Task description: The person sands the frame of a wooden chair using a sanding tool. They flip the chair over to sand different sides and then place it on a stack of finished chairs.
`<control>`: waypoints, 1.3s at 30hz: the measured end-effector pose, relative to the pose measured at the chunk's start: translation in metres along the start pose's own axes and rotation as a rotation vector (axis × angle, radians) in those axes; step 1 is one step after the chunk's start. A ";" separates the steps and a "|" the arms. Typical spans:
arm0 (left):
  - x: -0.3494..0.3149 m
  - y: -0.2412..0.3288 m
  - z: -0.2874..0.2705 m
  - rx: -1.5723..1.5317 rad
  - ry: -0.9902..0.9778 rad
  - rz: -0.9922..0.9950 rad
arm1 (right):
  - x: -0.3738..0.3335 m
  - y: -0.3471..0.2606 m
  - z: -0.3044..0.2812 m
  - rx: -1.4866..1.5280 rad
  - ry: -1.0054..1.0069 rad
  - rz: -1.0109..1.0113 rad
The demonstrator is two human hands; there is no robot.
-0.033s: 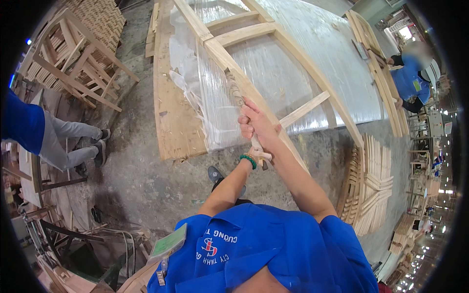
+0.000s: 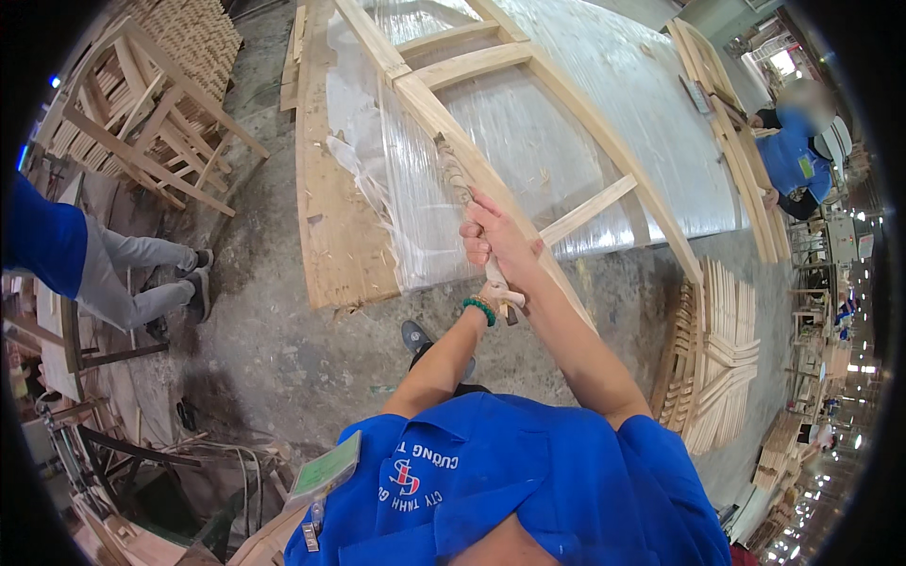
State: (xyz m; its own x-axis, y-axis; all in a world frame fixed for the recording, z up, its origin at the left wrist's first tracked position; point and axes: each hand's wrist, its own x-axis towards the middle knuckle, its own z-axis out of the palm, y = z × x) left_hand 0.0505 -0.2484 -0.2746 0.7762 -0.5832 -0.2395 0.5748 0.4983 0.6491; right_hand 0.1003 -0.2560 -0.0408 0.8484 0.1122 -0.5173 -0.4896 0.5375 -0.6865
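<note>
My right hand (image 2: 498,239) is wrapped around a slim rod-like tool bound in pale, twisted strips (image 2: 451,170); its kind cannot be made out. The tool's far end lies along the edge of a long pale wooden frame (image 2: 481,174). Behind the right hand, close to its wrist, my left hand (image 2: 493,293) grips the tool's lower end, where a dark tip and loose wrapping stick out. Its fingers are partly hidden. The frame, with curved and straight crosspieces, rests on a table (image 2: 349,236) covered in clear plastic film.
Slatted wooden parts (image 2: 722,354) stand stacked at the right. A chair-like wooden frame (image 2: 142,123) is at the upper left. One co-worker (image 2: 797,156) handles frames at far right; another (image 2: 57,241) stands at left. Machinery (image 2: 142,472) fills the lower left.
The loose wrapping near my left wrist has shifted a little, showing more of the dark tip. Both hands keep their hold in nearly the same place.
</note>
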 end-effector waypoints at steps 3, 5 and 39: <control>0.001 -0.002 0.004 -0.010 -0.014 -0.012 | 0.007 0.000 -0.006 0.028 0.014 -0.005; -0.001 -0.002 -0.001 -0.018 0.005 -0.010 | 0.011 0.004 -0.001 0.056 0.029 0.009; 0.018 -0.003 -0.022 -0.567 0.159 0.026 | 0.038 -0.017 0.008 0.157 -0.077 0.034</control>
State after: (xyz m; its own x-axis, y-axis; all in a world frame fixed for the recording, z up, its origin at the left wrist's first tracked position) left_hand 0.0682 -0.2462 -0.2968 0.7960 -0.4845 -0.3629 0.5697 0.8021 0.1789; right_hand 0.1425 -0.2543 -0.0446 0.8478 0.1927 -0.4941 -0.4858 0.6558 -0.5778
